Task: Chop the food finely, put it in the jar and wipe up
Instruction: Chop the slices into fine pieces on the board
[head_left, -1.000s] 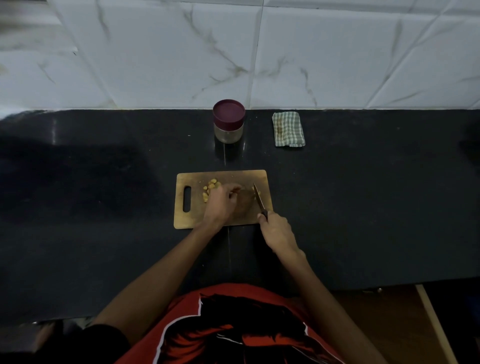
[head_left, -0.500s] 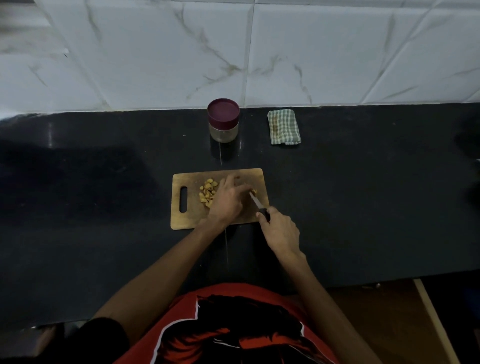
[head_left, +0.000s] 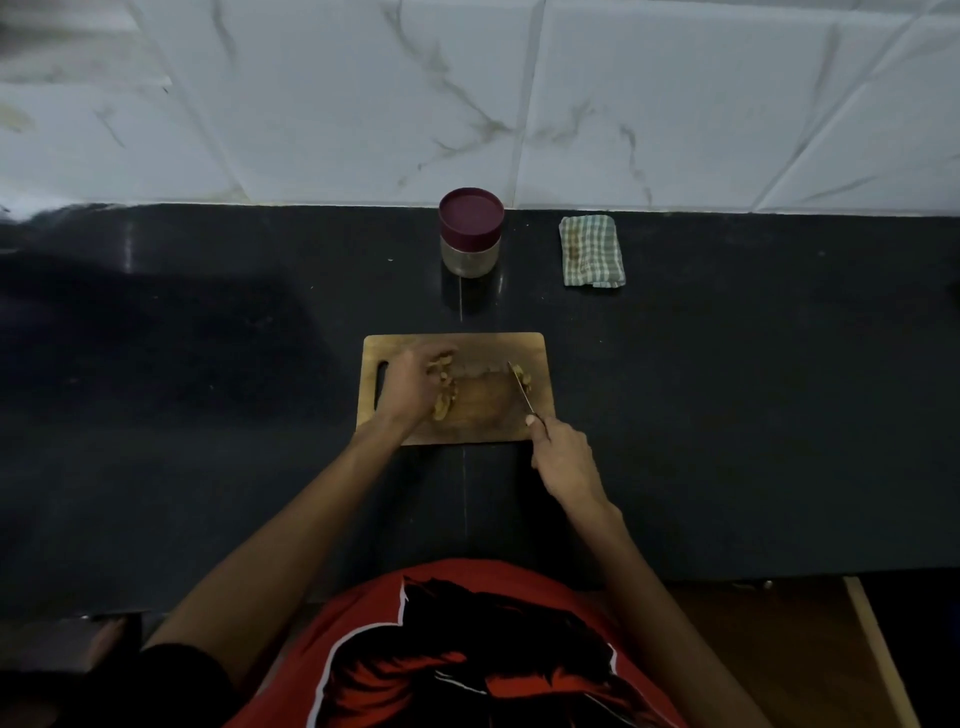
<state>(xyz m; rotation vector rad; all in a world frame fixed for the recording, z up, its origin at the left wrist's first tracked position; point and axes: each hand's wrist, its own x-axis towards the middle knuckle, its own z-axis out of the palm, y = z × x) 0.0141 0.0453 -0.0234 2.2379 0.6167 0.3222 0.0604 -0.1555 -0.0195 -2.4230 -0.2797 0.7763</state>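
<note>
On the wooden cutting board (head_left: 483, 426) at centre frame, the left hand (head_left: 410, 387) rests with fingers curled loosely over a heap of pale yellow food pieces (head_left: 444, 392); whether it pinches any is unclear. Right of it, the right hand (head_left: 563, 460) grips the handle of a knife (head_left: 522, 389), whose blade tip sits beside a few more pieces (head_left: 525, 381). Toward the upper centre, on the black counter (head_left: 208, 364), stands a lidded jar (head_left: 471, 233), with a folded checked cloth (head_left: 592, 250) to its right.

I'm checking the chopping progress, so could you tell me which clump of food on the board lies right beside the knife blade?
The small clump at the board's right, beside the knife; the larger one lies under the left hand.
</note>
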